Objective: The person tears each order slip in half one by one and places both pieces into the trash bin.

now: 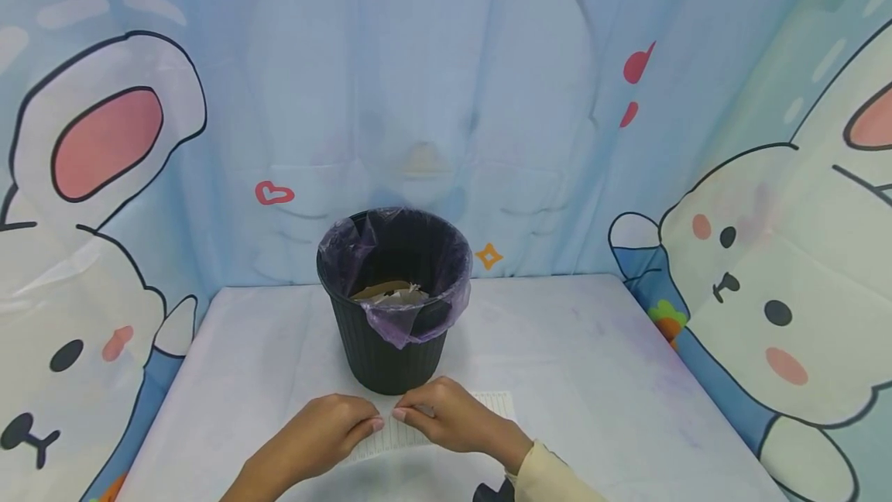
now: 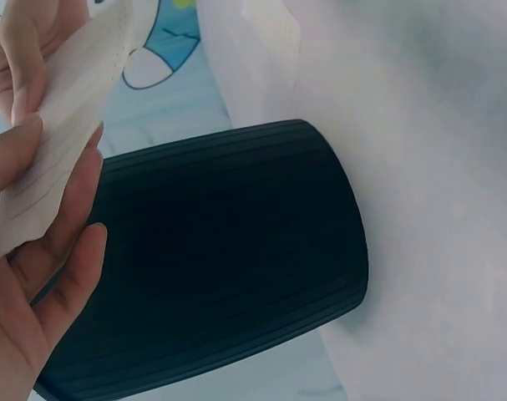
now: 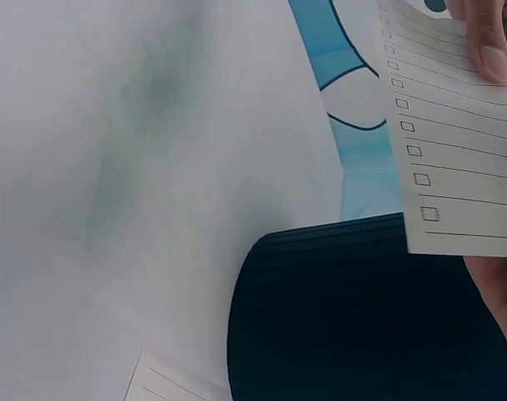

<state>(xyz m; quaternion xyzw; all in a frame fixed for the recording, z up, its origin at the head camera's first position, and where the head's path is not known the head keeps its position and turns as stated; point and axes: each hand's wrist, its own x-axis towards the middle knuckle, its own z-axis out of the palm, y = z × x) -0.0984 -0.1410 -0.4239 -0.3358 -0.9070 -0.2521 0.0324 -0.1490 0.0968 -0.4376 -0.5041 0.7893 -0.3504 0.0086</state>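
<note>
In the head view my left hand (image 1: 324,434) and right hand (image 1: 456,418) meet just in front of a black bin (image 1: 390,359), thumbs and fingers pinching thin white lined paper (image 1: 400,436). The left wrist view shows the left hand (image 2: 57,292) gripping a narrow part of the paper (image 2: 65,125), with the right hand (image 2: 32,50) at its far end. Printed lines and a column of small checkboxes run down the sheet (image 3: 453,159) in the right wrist view, where the right thumb (image 3: 494,60) presses on it. A further lined paper corner (image 3: 165,383) shows lower down.
A purple plastic liner (image 1: 454,297) covers the bin's rim, with brown and white scraps (image 1: 393,294) inside. The bin stands on a white-covered table (image 1: 571,378). Behind hangs a blue rabbit-print curtain (image 1: 418,99). A dark object (image 1: 493,493) lies beside the right sleeve.
</note>
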